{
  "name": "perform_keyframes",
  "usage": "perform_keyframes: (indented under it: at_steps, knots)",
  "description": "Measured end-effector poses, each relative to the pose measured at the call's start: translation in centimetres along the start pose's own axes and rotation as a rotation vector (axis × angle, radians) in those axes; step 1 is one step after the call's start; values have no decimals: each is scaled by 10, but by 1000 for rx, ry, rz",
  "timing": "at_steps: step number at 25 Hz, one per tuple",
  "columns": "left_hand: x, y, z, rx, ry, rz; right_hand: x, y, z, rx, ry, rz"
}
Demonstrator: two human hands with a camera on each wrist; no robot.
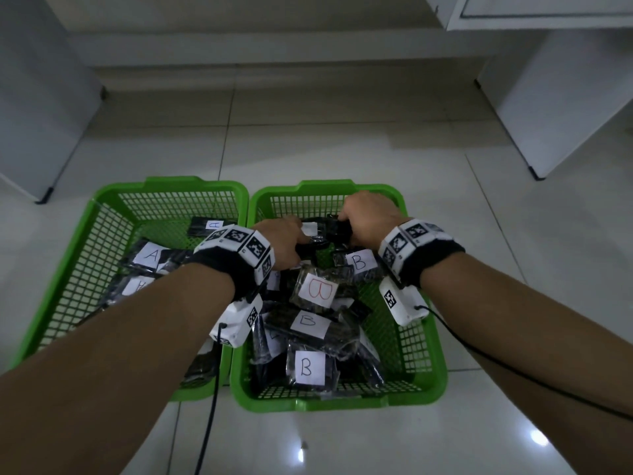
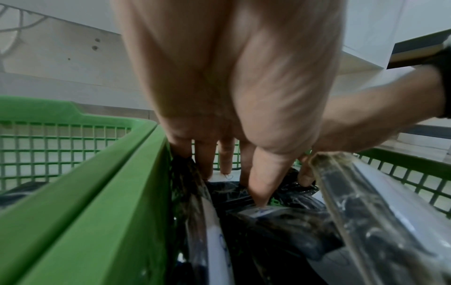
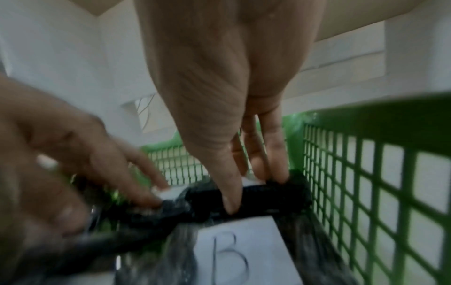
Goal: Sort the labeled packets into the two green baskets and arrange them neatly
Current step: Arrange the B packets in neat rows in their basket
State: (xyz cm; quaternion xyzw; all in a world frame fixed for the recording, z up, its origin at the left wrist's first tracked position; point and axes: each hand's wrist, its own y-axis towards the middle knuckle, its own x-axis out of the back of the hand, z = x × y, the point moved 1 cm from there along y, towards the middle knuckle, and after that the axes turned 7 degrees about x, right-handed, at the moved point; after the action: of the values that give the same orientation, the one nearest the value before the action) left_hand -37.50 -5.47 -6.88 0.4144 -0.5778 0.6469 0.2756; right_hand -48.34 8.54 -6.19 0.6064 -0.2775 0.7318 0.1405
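Two green baskets stand side by side on the floor. The left basket (image 1: 171, 186) holds dark packets labeled A (image 1: 150, 257). The right basket (image 1: 342, 404) holds several dark packets labeled B (image 1: 317, 291). Both hands are down in the far end of the right basket. My left hand (image 1: 284, 241) and right hand (image 1: 363, 217) grip one dark packet (image 1: 325, 234) with a white label from either side. In the right wrist view my right hand (image 3: 253, 190) pinches the packet's (image 3: 268, 196) black edge between thumb and fingers. In the left wrist view the left hand (image 2: 234, 185) reaches among packets beside the basket rim (image 2: 117, 212).
The B packets lie loosely piled, some tilted, with one B label (image 3: 239, 254) right below my right hand. The basket's mesh wall (image 3: 366, 173) is close on the right. White cabinets (image 1: 548, 114) stand on the tile floor behind. Black cables (image 1: 209, 423) trail from both wrists.
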Motion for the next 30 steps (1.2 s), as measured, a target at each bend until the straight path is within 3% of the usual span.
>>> perform_keyframes:
  at_steps: [4,7,11,17,20,25,27,30]
  knots:
    - [0,-3,7,2,-142,-118,11,-19,-24,-69,164,-76]
    - [-8,-10,7,13,-225,-243,-6,-38,-17,-6,133,87]
    - [-14,-23,-4,27,-240,-143,-25,-48,-9,33,36,170]
    - [-14,-34,-7,-5,-203,-126,-23,-56,-6,72,-4,198]
    - [-19,-35,-8,0,-184,-129,-17,-54,1,97,108,124]
    - [-23,-38,-7,-11,-161,-20,-27,-58,23,211,231,215]
    - [-20,-41,-5,-42,-205,-14,-23,-60,22,192,239,204]
    - [-22,-43,-5,-57,-237,-64,-3,-67,10,101,369,305]
